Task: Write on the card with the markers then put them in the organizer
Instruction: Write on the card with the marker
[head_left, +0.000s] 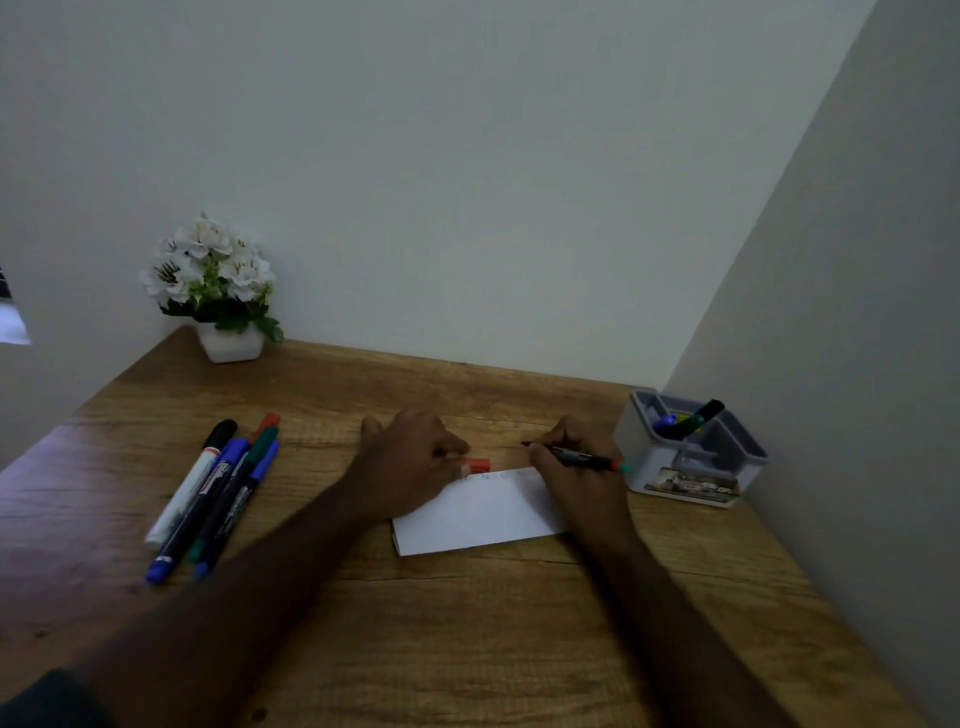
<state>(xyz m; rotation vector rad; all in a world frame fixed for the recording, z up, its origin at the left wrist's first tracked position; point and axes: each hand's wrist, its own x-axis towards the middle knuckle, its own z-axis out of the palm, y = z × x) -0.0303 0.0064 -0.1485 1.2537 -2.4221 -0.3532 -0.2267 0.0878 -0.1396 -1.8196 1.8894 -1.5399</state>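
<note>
The card (478, 514) lies flat on the bench (467, 623); the left hand (410, 462) pinches a red cap (477, 464) clear while the right hand (576, 467) pinches an uncapped marker (576, 457), ready to write.

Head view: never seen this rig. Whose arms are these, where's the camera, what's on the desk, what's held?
There is no robot. A camera worn on a person's head looks forward and down at their two bare arms. On the wooden desk lies a white paper card. The right hand grips a black marker with a green end, tip off the card. The left hand pinches a small red cap. A row of loose markers lies at left, a grey plastic organizer already holding markers stands at right, and a white pot of white flowers stands at the back.
</note>
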